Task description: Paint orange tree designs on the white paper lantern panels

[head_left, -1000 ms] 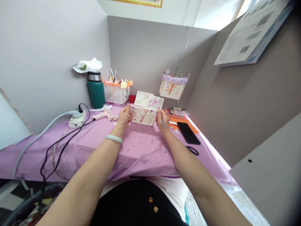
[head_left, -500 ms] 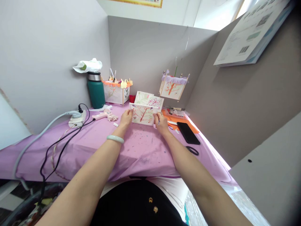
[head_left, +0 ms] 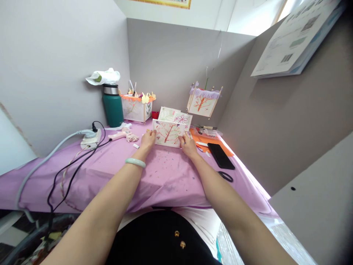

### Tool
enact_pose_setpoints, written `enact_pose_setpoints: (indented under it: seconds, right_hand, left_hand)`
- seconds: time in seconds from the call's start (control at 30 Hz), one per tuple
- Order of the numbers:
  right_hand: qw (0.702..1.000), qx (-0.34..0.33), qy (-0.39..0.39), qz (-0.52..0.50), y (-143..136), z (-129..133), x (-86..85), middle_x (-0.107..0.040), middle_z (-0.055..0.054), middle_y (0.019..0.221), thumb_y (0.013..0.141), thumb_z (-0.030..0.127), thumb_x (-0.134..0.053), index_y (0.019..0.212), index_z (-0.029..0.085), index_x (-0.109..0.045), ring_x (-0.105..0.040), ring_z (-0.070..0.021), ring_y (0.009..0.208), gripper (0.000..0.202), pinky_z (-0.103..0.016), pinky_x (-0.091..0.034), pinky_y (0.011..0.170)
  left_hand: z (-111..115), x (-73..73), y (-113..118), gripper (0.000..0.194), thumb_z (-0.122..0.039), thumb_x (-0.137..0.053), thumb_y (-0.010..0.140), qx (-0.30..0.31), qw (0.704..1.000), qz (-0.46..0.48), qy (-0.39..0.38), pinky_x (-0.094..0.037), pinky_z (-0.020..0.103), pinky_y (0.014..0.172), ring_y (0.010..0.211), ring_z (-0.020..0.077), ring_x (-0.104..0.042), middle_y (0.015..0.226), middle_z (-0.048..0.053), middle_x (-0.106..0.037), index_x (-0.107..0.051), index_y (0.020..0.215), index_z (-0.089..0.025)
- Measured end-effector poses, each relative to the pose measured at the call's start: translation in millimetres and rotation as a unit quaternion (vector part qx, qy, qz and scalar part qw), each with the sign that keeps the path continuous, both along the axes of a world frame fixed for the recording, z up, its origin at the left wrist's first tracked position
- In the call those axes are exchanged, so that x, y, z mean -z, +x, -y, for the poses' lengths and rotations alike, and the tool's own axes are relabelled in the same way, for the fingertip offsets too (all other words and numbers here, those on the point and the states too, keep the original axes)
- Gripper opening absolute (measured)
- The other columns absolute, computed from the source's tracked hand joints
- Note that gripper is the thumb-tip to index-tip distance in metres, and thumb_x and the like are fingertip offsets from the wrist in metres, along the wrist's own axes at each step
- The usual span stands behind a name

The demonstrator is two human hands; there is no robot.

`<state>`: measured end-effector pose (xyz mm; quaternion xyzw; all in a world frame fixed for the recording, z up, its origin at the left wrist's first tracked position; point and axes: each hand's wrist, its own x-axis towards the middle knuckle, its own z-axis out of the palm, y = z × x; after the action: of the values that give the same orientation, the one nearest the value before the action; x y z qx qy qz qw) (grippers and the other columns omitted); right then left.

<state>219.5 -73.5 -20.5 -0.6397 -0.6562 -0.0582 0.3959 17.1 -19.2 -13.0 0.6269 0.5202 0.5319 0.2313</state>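
Observation:
Between my hands stands a white panel [head_left: 168, 134] with a red branching tree drawn on it, tilted slightly back. My left hand [head_left: 149, 139] pinches its left edge, thumb in front. On the right edge, my right hand [head_left: 188, 142] is closed with the thumb on the front face; its other fingers are partly hidden behind. Just beyond the panel lean more drawn panels, one with a pink flower [head_left: 182, 118] and another with pale green leaves [head_left: 167, 114]. How these join the held panel cannot be made out.
At the left are a green bottle [head_left: 113, 108], a panel box [head_left: 135, 111] with sticks, a pink glue gun [head_left: 118, 135] and a power strip [head_left: 91, 140] with trailing cords. A decorated lantern [head_left: 203, 103] hangs at the back. Rightward lie a phone [head_left: 221, 156] and black scissors handles [head_left: 226, 176].
My right hand has shifted its hold slightly, the thumb now lying further onto the panel's front. The panel stays in nearly the same place; my left hand barely moves.

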Motion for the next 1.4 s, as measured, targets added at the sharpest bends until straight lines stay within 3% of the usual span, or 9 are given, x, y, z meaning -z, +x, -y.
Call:
enact_pose_setpoints:
  seconds: [0.17, 0.33, 0.47, 0.73, 0.97, 1.4]
  right_hand:
    - [0.994, 0.024, -0.102, 0.03, -1.7, 1.8, -2.9, -0.063, -0.007, 0.083, 0.085, 0.046, -0.036, 0.083, 0.021, -0.057, -0.056, -0.0198, 0.076, 0.033, -0.026, -0.033, 0.06]
    - [0.978, 0.025, -0.199, 0.062, -4.9, 6.7, -8.8, -0.063, -0.009, 0.1, 0.084, 0.041, -0.04, 0.099, 0.02, -0.056, -0.058, -0.0215, 0.09, 0.03, -0.027, -0.039, 0.068]
    - [0.974, 0.033, -0.212, 0.074, -5.0, 7.8, -9.8, -0.062, -0.01, 0.104, 0.085, 0.04, -0.037, 0.103, 0.019, -0.055, -0.058, -0.0223, 0.094, 0.033, -0.028, -0.04, 0.072]
    - [0.973, 0.044, -0.213, 0.074, -5.2, 7.7, -9.5, -0.062, -0.01, 0.105, 0.084, 0.039, -0.04, 0.105, 0.02, -0.055, -0.058, -0.0232, 0.095, 0.033, -0.028, -0.042, 0.071]
    - [0.972, 0.031, -0.223, 0.06, -4.7, 7.3, -8.8, -0.062, -0.009, 0.105, 0.081, 0.036, -0.044, 0.104, 0.02, -0.056, -0.057, -0.0207, 0.095, 0.031, -0.026, -0.041, 0.072]
    - [0.967, 0.034, -0.231, 0.099, -2.7, 7.4, -7.1, -0.063, -0.009, 0.105, 0.079, 0.038, -0.043, 0.102, 0.021, -0.059, -0.058, -0.0235, 0.094, 0.033, -0.028, -0.042, 0.07]
  left_hand:
    - [1.7, -0.8, -0.2, 0.035, -0.041, -0.037, 0.081, -0.018, 0.997, -0.068, -0.033, -0.033, 0.026, 0.055, 0.063, 0.0183, -0.053, 0.066, 0.007, -0.06, -0.058, 0.067, -0.017]
    - [0.1, 0.0, 0.0, 0.03, -0.033, -0.04, 0.079, -0.005, 0.977, -0.182, -0.107, -0.041, 0.028, 0.066, 0.081, 0.0213, -0.059, 0.09, 0.011, -0.066, -0.062, 0.087, -0.015]
    - [0.2, -0.8, 0.0, 0.033, -0.033, -0.038, 0.08, -0.012, 0.969, -0.223, -0.104, -0.042, 0.028, 0.072, 0.09, 0.0225, -0.059, 0.099, 0.013, -0.065, -0.062, 0.092, -0.014]
    - [3.6, -1.4, -1.1, 0.033, -0.039, -0.044, 0.078, -0.003, 0.964, -0.243, -0.107, -0.045, 0.029, 0.071, 0.088, 0.0232, -0.061, 0.094, 0.011, -0.067, -0.063, 0.092, -0.015]
    - [11.1, -4.7, -2.3, 0.033, -0.019, -0.051, 0.067, -0.016, 0.941, -0.319, -0.115, -0.045, 0.028, 0.073, 0.093, 0.0253, -0.06, 0.101, 0.014, -0.065, -0.061, 0.098, -0.014]
    - [10.2, -1.7, -2.6, 0.036, -0.024, -0.052, 0.067, -0.036, 0.921, -0.366, -0.131, -0.045, 0.029, 0.072, 0.095, 0.0267, -0.059, 0.103, 0.016, -0.064, -0.057, 0.102, -0.016]
